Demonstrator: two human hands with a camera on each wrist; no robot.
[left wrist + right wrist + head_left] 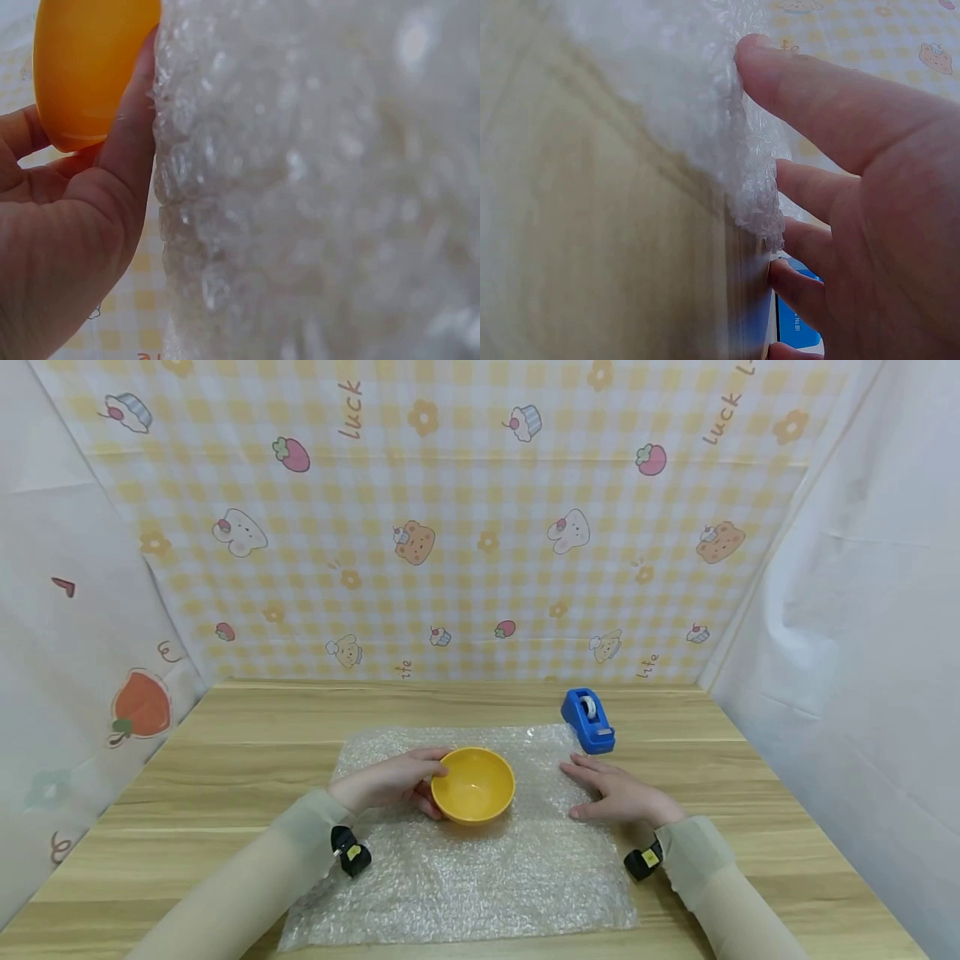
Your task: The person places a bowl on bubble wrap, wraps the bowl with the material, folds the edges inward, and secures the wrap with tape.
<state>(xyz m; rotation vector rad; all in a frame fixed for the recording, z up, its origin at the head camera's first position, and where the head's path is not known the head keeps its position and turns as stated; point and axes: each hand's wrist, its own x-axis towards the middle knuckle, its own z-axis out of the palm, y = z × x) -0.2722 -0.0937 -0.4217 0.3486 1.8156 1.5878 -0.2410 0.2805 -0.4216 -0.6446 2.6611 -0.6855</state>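
Observation:
A yellow bowl [474, 787] stands upright on a sheet of bubble wrap [465, 893]. My left hand [397, 778] grips the bowl's left side, fingers curled round its wall; the left wrist view shows the hand [82, 202] against the bowl [90, 67], beside the wrap [300, 187]. At the wrap's right edge rests my right hand [618, 793], fingers spread and holding nothing. In the right wrist view the fingertips of that hand [870, 180] touch the wrap's edge [705, 97] and the table beside it.
A blue tape dispenser [588, 722] stands on the wooden table [750, 827] at the back right, just beyond my right fingers and by the wrap's corner. Behind the table hangs a checked cloth [465, 602], with white cloth at both sides.

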